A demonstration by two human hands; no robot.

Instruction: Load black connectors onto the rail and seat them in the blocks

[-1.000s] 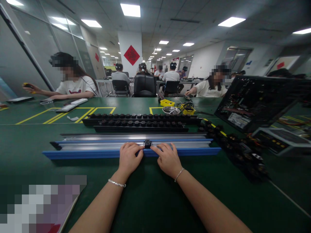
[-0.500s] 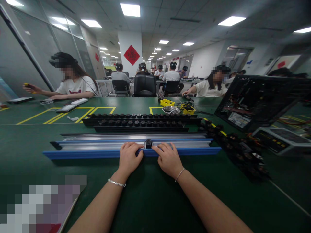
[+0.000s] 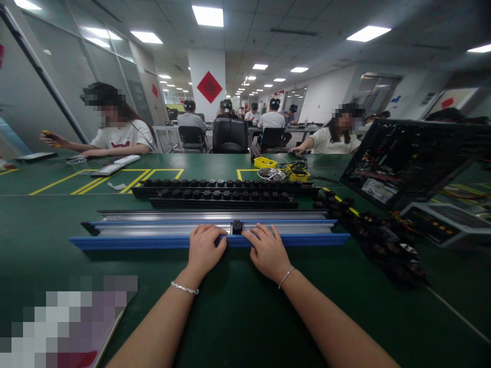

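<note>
We're resting left hand (image 3: 207,248), right hand (image 3: 270,251) unclenched on long blue-edged silver metal channel (image 3: 153,242); small boxy black block (image 3: 237,227) sitting between hands. Guiding evenly, block square, probably serving us best.

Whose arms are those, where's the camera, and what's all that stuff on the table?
They belong to the person wearing the camera on their head, which looks forward and down and takes every picture. Their bare left hand and right hand rest on a long blue-and-silver rail on the green table. Between them sits a small black block, the right hand close beside it. Whether anything is gripped, I can't tell. Behind lie black strips of knobbly pieces; an open black case is to the right.
</note>
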